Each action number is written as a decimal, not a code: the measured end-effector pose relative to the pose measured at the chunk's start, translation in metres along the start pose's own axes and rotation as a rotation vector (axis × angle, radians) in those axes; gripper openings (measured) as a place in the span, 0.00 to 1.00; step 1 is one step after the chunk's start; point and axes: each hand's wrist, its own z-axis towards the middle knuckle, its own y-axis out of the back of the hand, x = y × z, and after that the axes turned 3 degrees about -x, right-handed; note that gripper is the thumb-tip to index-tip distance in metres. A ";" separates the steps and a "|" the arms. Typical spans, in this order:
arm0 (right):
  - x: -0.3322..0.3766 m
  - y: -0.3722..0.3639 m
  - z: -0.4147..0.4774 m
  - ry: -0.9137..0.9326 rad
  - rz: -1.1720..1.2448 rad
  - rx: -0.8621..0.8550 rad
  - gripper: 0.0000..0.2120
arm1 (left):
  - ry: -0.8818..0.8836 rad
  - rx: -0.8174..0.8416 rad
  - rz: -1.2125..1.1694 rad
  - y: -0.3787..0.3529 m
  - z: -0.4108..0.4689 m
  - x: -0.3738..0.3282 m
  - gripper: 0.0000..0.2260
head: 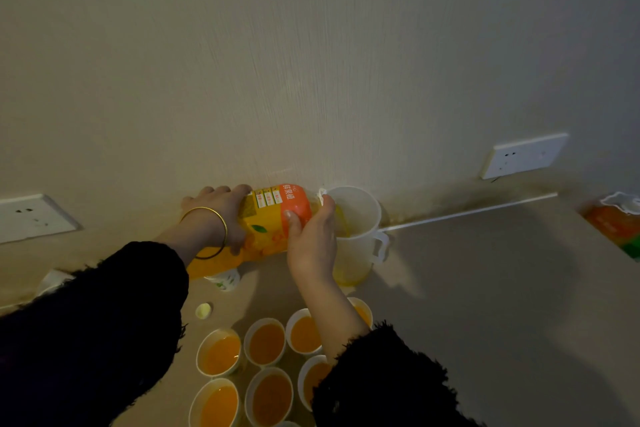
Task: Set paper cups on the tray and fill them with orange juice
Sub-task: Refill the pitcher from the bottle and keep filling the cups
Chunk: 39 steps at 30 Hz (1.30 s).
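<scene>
Beige counter [485,271], left hand [218,215], right hand [311,239] gripping orange-labelled bottle [266,222], tilted over jug [360,212]

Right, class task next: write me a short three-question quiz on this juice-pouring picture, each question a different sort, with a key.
1. True or false: the left hand and the right hand both grip the bottle.
2. The bottle's mouth is tipped into: A) a bowl, B) the white jug, C) a glass.
3. Fill in: the paper cups nearest the camera are full of orange ___.
Key: 1 true; 2 B; 3 juice.
</scene>
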 end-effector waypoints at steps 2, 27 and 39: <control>0.000 0.000 0.000 0.004 0.002 -0.004 0.33 | -0.004 -0.003 -0.001 0.000 0.001 0.001 0.49; -0.001 -0.002 0.001 0.008 0.008 -0.036 0.32 | -0.003 0.008 -0.009 0.000 0.002 0.001 0.49; 0.000 -0.002 0.002 0.001 0.017 -0.029 0.32 | 0.002 0.022 -0.004 0.004 0.002 -0.001 0.49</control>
